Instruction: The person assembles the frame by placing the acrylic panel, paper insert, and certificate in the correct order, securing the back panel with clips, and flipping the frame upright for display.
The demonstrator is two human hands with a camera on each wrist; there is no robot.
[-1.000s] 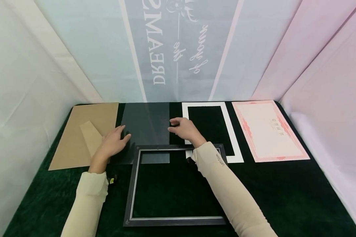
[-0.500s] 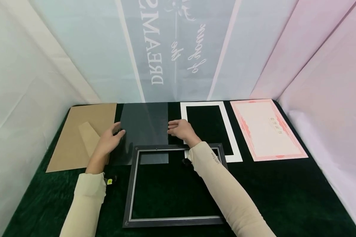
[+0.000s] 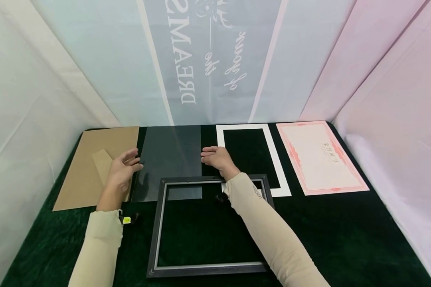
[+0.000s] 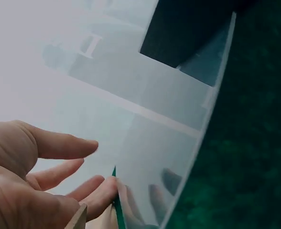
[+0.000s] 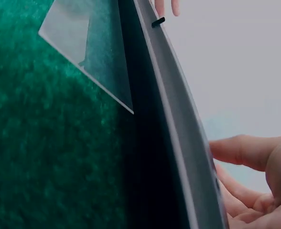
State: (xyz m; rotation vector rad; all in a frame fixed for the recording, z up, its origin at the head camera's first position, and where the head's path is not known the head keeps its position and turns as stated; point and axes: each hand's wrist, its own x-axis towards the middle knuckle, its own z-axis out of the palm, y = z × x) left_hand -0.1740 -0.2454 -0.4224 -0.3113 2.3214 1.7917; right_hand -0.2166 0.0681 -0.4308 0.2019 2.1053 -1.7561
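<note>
A transparent sheet point(image 3: 172, 153) lies flat on the dark green cloth, between my two hands. My left hand point(image 3: 120, 173) is at its left edge, partly over the brown backing board point(image 3: 72, 171) with its easel stand point(image 3: 102, 163); its fingers are spread loosely and grip nothing. At the sheet's right edge is my right hand point(image 3: 219, 159), fingers extended and thumb apart in the right wrist view; whether they touch the sheet is unclear. Nearer lies a dark picture frame point(image 3: 153, 227), its top rail overlapping the sheet's near end. My right forearm crosses the frame and hides its right side.
A white mat point(image 3: 277, 159) lies right of the sheet, partly beneath my right arm. Beyond it rests a pink-bordered certificate point(image 3: 319, 159). A printed curtain point(image 3: 208, 59) hangs along the table's back edge, with pale drapes at both sides.
My left hand has drawn a little to the left, away from the sheet and over the backing board. The right hand's fingers have come closer together beside the sheet's right edge.
</note>
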